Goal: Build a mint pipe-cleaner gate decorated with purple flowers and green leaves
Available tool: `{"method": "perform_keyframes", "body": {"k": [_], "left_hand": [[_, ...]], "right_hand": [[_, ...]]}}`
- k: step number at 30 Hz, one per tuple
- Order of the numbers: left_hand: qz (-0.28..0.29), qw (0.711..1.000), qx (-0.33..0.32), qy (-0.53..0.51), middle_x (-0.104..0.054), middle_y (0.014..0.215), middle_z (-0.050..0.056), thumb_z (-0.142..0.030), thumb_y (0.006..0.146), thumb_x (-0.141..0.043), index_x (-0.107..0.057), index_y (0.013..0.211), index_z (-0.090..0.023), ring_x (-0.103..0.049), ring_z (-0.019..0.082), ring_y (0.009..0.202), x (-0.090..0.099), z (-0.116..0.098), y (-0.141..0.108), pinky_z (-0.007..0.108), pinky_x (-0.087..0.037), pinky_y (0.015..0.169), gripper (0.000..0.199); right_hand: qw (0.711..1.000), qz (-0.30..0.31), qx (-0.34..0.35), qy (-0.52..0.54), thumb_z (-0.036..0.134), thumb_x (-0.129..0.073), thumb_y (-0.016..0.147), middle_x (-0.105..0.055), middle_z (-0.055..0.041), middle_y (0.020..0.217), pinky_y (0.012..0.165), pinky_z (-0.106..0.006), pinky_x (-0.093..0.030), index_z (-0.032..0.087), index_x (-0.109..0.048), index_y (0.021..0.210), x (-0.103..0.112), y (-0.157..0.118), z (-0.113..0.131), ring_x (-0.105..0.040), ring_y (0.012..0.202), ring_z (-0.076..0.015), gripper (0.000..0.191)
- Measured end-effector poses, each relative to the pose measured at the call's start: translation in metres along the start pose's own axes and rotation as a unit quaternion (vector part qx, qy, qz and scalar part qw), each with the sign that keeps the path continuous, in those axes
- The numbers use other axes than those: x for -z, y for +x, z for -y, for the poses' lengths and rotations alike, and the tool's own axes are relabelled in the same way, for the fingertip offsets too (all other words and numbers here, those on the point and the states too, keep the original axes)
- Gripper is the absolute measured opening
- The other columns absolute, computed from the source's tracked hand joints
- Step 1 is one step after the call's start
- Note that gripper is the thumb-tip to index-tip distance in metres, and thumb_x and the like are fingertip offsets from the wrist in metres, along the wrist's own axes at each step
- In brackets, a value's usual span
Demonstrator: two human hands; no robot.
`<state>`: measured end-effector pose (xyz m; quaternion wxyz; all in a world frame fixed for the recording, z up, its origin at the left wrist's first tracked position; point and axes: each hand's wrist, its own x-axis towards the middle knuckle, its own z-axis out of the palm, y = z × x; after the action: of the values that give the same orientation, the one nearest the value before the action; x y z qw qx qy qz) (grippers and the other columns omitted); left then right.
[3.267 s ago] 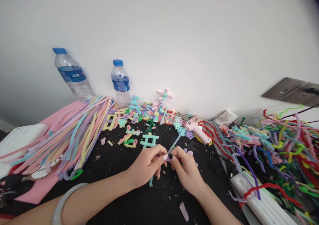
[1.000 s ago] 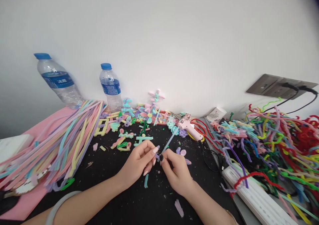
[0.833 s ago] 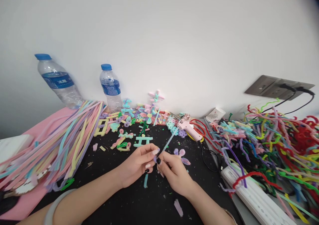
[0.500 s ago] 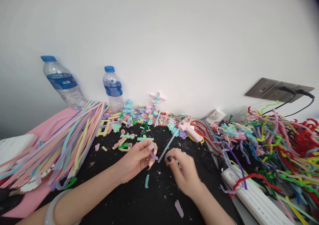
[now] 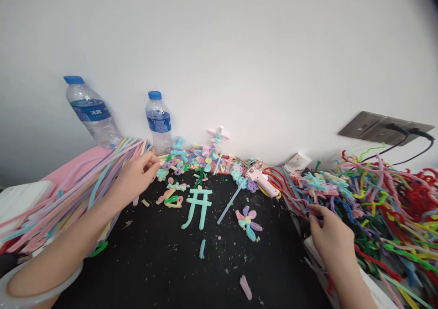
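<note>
At the left, my left hand [image 5: 138, 174] reaches over the bundle of pastel fuzzy strips [image 5: 99, 185], fingertips pinched at the left end of the small craft pieces; what they hold is too small to tell. My right hand [image 5: 328, 231] is at the right mat edge, thumb and finger together by a thin purple strip [image 5: 297, 201]; whether it is gripped is unclear. Between the hands lie a mint-green figure of crossed bars [image 5: 201, 203] and a multicoloured flower [image 5: 248, 222] on the black mat [image 5: 164, 272].
A pink glue gun [image 5: 262, 180] with a glue stick lies behind the flower. Two bottles, one [image 5: 159, 124] upright, stand by the wall. A tangle of coloured stems [image 5: 372, 199] covers the right side, beside a white power strip [image 5: 379, 290].
My hands have moved apart, the left one back and left, the right one rightward. The mint figure and flower now show fully. The purple piece is no longer seen between my fingers.
</note>
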<state>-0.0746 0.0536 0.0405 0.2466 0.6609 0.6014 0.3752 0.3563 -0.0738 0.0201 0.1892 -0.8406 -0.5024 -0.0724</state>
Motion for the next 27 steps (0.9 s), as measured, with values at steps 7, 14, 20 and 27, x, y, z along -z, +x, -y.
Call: {"method": "perform_keyframes", "body": {"k": [7, 14, 20, 27], "left_hand": [[-0.053, 0.967, -0.023, 0.246, -0.051, 0.047, 0.003, -0.028, 0.069, -0.059, -0.059, 0.056, -0.024, -0.038, 0.017, 0.045, 0.027, 0.039, 0.022, 0.029, -0.022, 0.051, 0.013], [-0.133, 0.972, -0.099, 0.168, -0.039, 0.042, -0.002, -0.026, 0.069, -0.064, -0.063, 0.057, -0.023, -0.029, 0.010, 0.040, 0.028, 0.051, 0.025, 0.023, -0.011, 0.045, 0.012], [-0.121, 0.986, -0.103, 0.046, -0.050, 0.045, 0.000, -0.025, 0.067, -0.072, -0.070, 0.061, -0.026, -0.039, 0.015, 0.045, 0.016, 0.006, 0.013, 0.022, -0.019, 0.042, 0.006], [0.192, 0.966, -0.001, -0.172, -0.069, 0.099, 0.007, -0.042, 0.078, -0.061, -0.054, 0.124, -0.024, -0.059, 0.013, 0.049, -0.039, -0.070, -0.010, 0.022, -0.041, 0.043, 0.049]], "right_hand": [[0.956, -0.209, -0.058, 0.199, 0.036, -0.056, 0.078, -0.068, -0.0046, 0.070, 0.057, -0.030, -0.045, 0.019, -0.070, 0.100, 0.038, -0.007, 0.041, -0.062, 0.061, -0.0206, 0.032], [0.869, -0.224, -0.007, 0.442, 0.026, -0.070, 0.073, -0.061, -0.0015, 0.062, 0.046, -0.025, -0.039, 0.019, -0.072, 0.096, 0.066, 0.010, 0.084, -0.050, 0.049, -0.0116, 0.024], [0.877, -0.214, 0.071, 0.425, 0.023, -0.066, 0.076, -0.063, -0.0028, 0.062, 0.043, -0.023, -0.040, 0.016, -0.072, 0.091, 0.060, 0.031, 0.116, -0.050, 0.047, -0.0102, 0.018], [0.881, -0.112, 0.129, 0.442, 0.023, -0.061, 0.078, -0.071, -0.0052, 0.076, 0.055, -0.025, -0.051, 0.016, -0.071, 0.090, 0.030, 0.040, 0.150, -0.063, 0.061, -0.0140, 0.017]]}}
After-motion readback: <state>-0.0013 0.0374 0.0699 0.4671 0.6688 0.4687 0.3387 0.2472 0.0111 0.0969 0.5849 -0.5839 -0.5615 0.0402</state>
